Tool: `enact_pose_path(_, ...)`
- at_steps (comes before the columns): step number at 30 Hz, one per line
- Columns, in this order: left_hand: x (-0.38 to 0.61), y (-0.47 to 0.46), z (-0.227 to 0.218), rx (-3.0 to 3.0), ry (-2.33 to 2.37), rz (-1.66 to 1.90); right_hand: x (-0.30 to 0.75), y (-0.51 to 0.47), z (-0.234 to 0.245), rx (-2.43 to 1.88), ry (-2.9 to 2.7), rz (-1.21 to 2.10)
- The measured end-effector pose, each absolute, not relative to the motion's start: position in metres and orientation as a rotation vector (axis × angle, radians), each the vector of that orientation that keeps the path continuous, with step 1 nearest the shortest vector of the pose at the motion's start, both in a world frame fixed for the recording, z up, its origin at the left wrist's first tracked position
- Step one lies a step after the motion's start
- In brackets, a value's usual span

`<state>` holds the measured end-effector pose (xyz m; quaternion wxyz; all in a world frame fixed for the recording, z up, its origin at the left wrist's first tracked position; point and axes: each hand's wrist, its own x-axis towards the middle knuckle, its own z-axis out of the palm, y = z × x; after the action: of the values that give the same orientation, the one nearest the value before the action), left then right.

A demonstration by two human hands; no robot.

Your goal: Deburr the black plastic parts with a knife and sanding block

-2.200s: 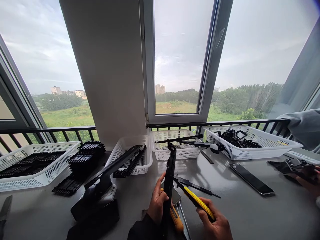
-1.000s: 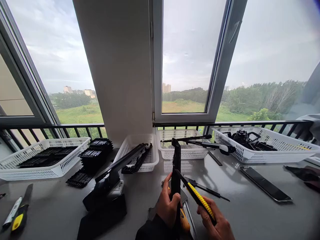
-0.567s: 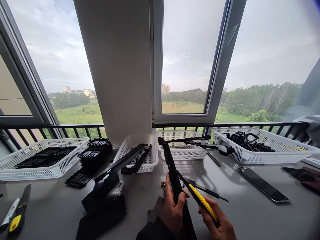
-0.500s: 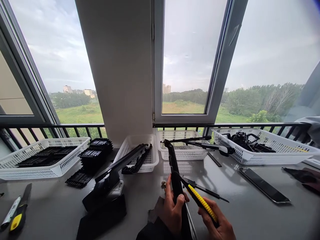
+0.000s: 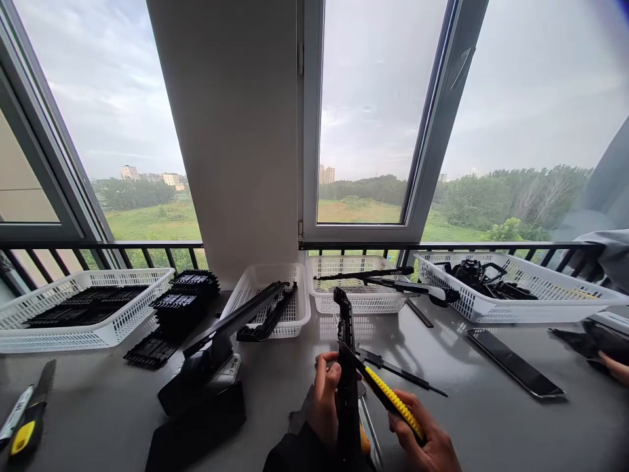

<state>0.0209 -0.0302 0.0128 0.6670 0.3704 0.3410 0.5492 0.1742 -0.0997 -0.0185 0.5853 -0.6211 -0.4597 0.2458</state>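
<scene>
At the bottom centre, my left hand (image 5: 325, 403) is closed round a long black plastic strip (image 5: 346, 347) that stands nearly upright, its top end level with the middle baskets. My right hand (image 5: 423, 442) grips a yellow-and-black utility knife (image 5: 388, 398), whose tip lies against the strip's right edge. An orange-handled tool (image 5: 364, 442) shows just behind the strip, under my hands. A thin black rod (image 5: 400, 372) lies on the grey table (image 5: 491, 426) right of the strip.
White baskets line the window side: one with flat black parts (image 5: 78, 314), two middle ones (image 5: 275, 305) (image 5: 354, 288) with long strips, one with tangled black parts (image 5: 511, 288). A black stand (image 5: 206, 387) sits left of my hands. A co-worker's fingers (image 5: 614, 367) show at the right edge.
The strip, tilted left half a second ago, now stands closer to upright. My left hand has shifted its hold on it; the knife stays against the strip.
</scene>
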Motion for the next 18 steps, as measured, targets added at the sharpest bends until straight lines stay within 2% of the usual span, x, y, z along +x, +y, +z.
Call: enact_pose_path(18, 0.010, -0.010, 0.004, 0.861, 0.813, 1.144, 0.182, -0.098, -0.023, -1.475, -1.036, 0.491)
